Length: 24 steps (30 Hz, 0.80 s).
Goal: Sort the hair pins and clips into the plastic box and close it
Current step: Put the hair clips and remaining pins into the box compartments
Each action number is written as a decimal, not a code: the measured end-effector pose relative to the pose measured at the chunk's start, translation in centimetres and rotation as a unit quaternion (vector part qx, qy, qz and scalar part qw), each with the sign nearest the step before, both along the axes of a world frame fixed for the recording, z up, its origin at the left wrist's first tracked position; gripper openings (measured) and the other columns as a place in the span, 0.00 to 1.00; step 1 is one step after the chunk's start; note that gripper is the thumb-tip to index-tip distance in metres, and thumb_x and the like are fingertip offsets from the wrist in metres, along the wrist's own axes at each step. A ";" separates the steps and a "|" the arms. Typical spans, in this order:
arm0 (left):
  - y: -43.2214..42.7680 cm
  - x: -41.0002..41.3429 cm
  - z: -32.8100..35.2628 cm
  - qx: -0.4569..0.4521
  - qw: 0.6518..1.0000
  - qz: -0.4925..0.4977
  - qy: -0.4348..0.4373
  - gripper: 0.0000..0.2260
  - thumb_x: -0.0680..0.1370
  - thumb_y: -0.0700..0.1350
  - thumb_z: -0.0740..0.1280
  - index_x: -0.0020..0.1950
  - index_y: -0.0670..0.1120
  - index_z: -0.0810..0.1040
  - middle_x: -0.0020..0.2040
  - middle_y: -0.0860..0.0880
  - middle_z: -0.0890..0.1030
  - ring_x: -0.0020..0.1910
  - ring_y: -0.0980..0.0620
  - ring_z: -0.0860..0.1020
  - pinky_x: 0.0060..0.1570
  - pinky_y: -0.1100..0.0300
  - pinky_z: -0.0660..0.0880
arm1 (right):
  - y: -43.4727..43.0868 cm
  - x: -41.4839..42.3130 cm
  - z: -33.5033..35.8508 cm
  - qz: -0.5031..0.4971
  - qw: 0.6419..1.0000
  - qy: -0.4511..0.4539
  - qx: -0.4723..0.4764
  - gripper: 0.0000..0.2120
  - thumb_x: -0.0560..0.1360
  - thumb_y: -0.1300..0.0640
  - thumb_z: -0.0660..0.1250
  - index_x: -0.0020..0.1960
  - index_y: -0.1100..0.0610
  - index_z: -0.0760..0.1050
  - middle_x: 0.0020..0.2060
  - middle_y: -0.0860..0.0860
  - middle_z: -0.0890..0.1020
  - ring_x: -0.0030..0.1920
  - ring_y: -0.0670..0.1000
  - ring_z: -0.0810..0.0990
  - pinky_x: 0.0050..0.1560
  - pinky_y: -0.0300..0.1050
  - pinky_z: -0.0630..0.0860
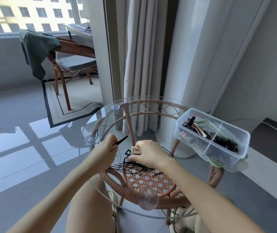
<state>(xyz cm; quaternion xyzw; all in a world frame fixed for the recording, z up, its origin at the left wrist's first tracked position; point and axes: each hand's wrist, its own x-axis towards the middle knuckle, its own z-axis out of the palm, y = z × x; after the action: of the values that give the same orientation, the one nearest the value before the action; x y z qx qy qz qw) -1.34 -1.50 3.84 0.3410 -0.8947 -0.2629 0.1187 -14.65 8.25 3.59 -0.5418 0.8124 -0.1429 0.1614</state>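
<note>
A heap of thin black hair pins (134, 167) lies on the round glass table (100, 115). My left hand (105, 147) pinches a long black clip (120, 140) that points up and to the right. My right hand (148, 153) rests on the heap, fingers closed around a beige clip (135, 150), with black rectangular clips (126, 156) at its fingertips. The clear plastic box (235, 145) stands open at the table's right edge. Coloured clips (195, 127) fill its far compartment, and black pins (225, 142) fill the near right one.
The table has a rattan frame (144, 197) under the glass, with clear suction pads (148, 200). A rattan chair (72, 64) with a green cloth stands far left. Curtains (144, 64) hang behind the table. My knees are below the table's near edge.
</note>
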 end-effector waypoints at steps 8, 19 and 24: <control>0.7 -0.4 -1.2 -0.043 0.993 -0.101 -0.036 0.10 0.75 0.49 0.66 0.54 0.46 0.75 0.32 0.58 0.66 0.30 0.59 0.65 0.30 0.66 0.61 | 1.0 -2.1 0.4 -0.086 0.979 -0.176 -0.049 0.26 0.67 0.52 0.73 0.23 0.53 0.57 0.22 0.48 0.58 0.25 0.48 0.58 0.30 0.44 0.56; 0.2 -3.3 -0.1 -0.029 0.970 -0.215 -0.106 0.05 0.73 0.47 0.68 0.48 0.50 0.77 0.34 0.60 0.70 0.32 0.62 0.68 0.31 0.71 0.62 | 5.2 -4.8 2.5 -0.140 0.935 -0.288 -0.153 0.13 0.71 0.52 0.72 0.36 0.59 0.72 0.30 0.56 0.67 0.30 0.51 0.64 0.33 0.44 0.62; -0.5 -4.1 0.4 -0.037 0.961 -0.229 -0.148 0.05 0.74 0.49 0.67 0.43 0.49 0.74 0.32 0.57 0.69 0.30 0.59 0.66 0.31 0.65 0.62 | 6.9 -6.0 4.1 -0.158 0.925 -0.293 -0.181 0.15 0.71 0.54 0.72 0.32 0.60 0.72 0.25 0.53 0.70 0.24 0.48 0.66 0.27 0.39 0.64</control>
<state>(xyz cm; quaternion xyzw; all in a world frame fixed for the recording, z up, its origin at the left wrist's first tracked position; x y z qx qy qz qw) -5.44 -1.96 4.26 0.1574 -0.9655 -0.1967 -0.0658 -20.69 15.12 7.71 -0.3605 0.7640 -0.4640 0.2667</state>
